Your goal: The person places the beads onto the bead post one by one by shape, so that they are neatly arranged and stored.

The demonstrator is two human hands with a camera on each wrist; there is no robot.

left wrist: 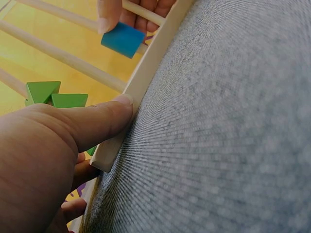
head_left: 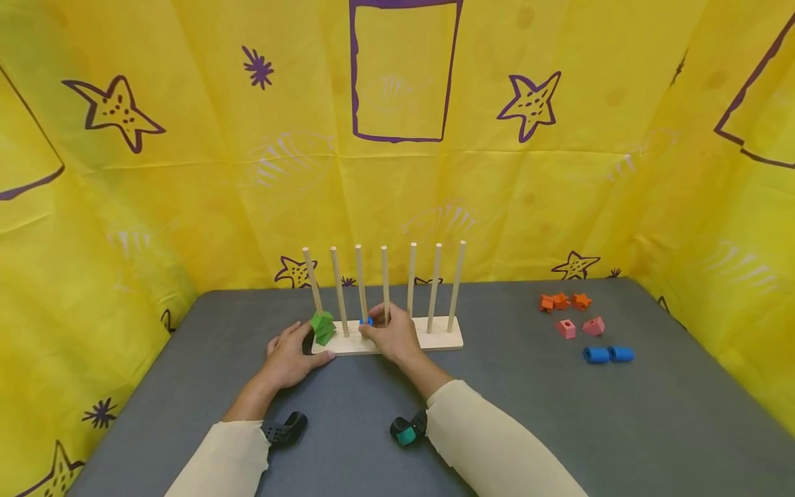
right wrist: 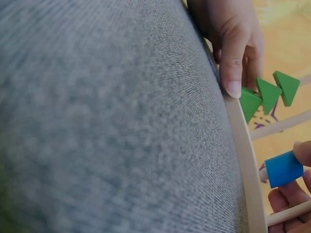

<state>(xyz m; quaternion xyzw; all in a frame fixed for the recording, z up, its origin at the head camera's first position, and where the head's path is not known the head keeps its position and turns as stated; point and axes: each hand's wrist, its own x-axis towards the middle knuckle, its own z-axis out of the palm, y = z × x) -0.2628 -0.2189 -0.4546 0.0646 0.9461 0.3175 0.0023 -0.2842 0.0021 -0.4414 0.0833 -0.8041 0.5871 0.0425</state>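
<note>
A wooden pegboard (head_left: 444, 339) with a row of several upright pegs stands on the table in the head view. Its left end is gripped by my left hand (head_left: 289, 359), thumb along the front edge and fingers round behind. Green triangular blocks (right wrist: 269, 93) are stacked on the leftmost peg, beside that hand. My right hand (head_left: 395, 337) pinches a blue cylinder (left wrist: 123, 40) between thumb and fingers. The cylinder is threaded on the third peg from the left, low down, with a short bit of peg showing below it in both wrist views.
Over on the right side of the grey table (head_left: 497, 421) lie orange star blocks (head_left: 580, 301), two pink blocks (head_left: 593, 326) and two blue cylinders (head_left: 597, 355). A yellow patterned cloth (head_left: 397, 179) hangs behind the table and along its sides.
</note>
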